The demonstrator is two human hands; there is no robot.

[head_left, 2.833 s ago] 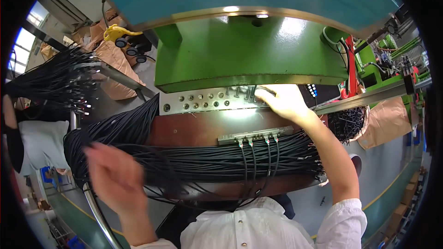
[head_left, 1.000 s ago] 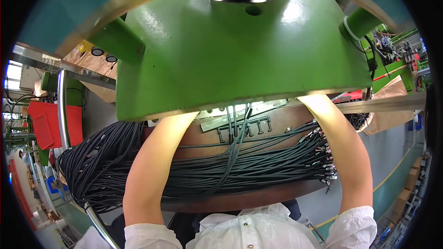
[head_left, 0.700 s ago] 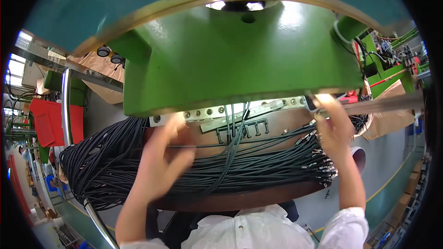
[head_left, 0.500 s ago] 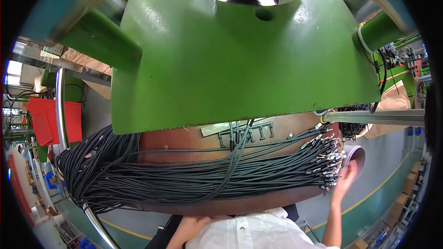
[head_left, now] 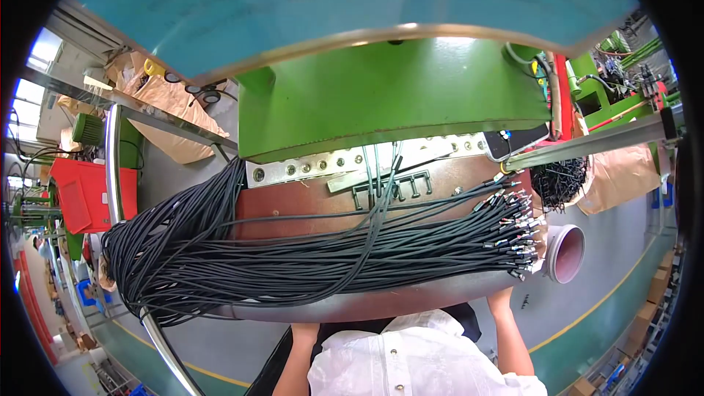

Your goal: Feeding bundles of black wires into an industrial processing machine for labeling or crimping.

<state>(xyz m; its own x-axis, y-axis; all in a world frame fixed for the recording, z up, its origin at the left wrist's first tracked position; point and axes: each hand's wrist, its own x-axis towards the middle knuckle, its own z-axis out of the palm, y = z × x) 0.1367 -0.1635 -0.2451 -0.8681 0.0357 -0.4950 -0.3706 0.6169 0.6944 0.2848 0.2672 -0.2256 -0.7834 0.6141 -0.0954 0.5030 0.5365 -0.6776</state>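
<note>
A thick bundle of black cables (head_left: 345, 253) lies lengthwise on the brown tabletop (head_left: 301, 205), its metal-tipped ends (head_left: 517, 231) gathered at the right. Several cables cross over the bundle toward the back. Behind it sits a comb-shaped black moulded piece (head_left: 393, 191). My left hand (head_left: 305, 332) is at the table's front edge, its fingers hidden beneath. At the front right edge, below the cable ends, is my right hand (head_left: 500, 298); its fingers are hidden by the edge too. Whether either hand grips anything does not show.
A green machine block (head_left: 396, 95) overhangs the table's back, under a blue panel (head_left: 352, 7). A round grey-white tube-like container (head_left: 568, 253) hangs at the right end. A metal rail (head_left: 594, 143) runs along the right; red bins (head_left: 95, 194) stand at the left beside a steel post (head_left: 114, 165).
My right hand has left the round container by the cable ends and dropped to the table's front edge. My left hand has reached the edge. The view has shifted, showing the blue panel above.
</note>
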